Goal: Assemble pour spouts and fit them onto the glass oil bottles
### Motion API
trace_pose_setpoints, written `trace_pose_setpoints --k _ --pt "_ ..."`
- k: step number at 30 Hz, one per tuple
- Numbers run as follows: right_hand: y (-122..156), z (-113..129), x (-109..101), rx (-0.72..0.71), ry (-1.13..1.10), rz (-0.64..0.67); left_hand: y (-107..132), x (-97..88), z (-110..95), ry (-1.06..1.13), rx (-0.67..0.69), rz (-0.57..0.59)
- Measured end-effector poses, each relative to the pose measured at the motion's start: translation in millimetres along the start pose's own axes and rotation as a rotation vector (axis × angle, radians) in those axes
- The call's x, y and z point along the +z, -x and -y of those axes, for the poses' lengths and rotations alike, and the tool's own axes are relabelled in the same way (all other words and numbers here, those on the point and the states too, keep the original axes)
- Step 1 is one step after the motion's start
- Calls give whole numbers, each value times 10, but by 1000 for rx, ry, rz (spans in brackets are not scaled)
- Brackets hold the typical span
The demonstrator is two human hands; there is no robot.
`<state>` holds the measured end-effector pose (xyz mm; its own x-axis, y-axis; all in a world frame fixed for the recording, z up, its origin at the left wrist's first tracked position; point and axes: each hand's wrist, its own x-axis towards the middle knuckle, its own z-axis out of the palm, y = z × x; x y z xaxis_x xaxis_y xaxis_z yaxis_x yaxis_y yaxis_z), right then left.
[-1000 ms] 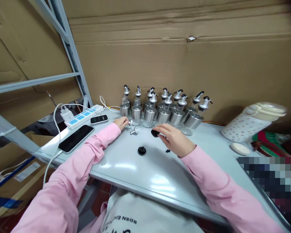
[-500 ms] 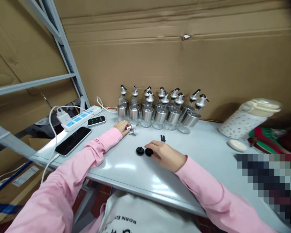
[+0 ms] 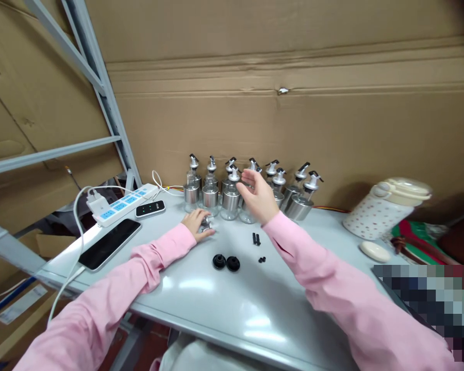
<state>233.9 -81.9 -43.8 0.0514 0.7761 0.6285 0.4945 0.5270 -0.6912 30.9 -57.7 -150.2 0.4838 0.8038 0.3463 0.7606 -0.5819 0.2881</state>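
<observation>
My left hand (image 3: 195,221) rests on the grey table (image 3: 224,304) with its fingers curled round small silver spout parts (image 3: 206,224). My right hand (image 3: 257,196) is raised with fingers apart and empty, in front of a row of several glass dispenser bottles (image 3: 232,193) with steel bands and spout tops. Two black round caps (image 3: 226,263) lie side by side on the table between my arms. Small black stoppers (image 3: 256,239) lie just right of them.
A white power strip (image 3: 118,202), a small black device (image 3: 150,208) and a black phone (image 3: 107,243) lie at the left. A spotted thermos jug (image 3: 382,207) and a white oval lid (image 3: 375,251) are at the right. Cardboard walls the back; a metal shelf frame (image 3: 100,98) stands left.
My right hand let go of the black cap beside the other one and rose toward the bottles. My left hand closed over the silver parts. The view tilted up.
</observation>
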Motion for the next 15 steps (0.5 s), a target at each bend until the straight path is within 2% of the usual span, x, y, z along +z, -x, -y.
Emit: trace_pose_setpoints --k 1,4,7,9,11,13,15 --pt "-92 -33 97 52 -17 -59 8 -12 -25 6 25 -4" --pt "-238 -126 357 54 -9 -122 52 -91 -135 27 106 -38" --pt "-277 -213 526 95 -23 -180 131 -157 -316 81 264 -48" --pt "-300 -275 591 156 -35 -190 192 -145 -465 165 461 -26" --pt "-327 -329 621 193 -41 -169 247 -88 -604 224 600 5" --pt "-341 -352 612 197 -48 -154 286 -17 -701 257 672 72" --pt "-316 -327 555 170 -58 -147 306 34 -743 272 679 150"
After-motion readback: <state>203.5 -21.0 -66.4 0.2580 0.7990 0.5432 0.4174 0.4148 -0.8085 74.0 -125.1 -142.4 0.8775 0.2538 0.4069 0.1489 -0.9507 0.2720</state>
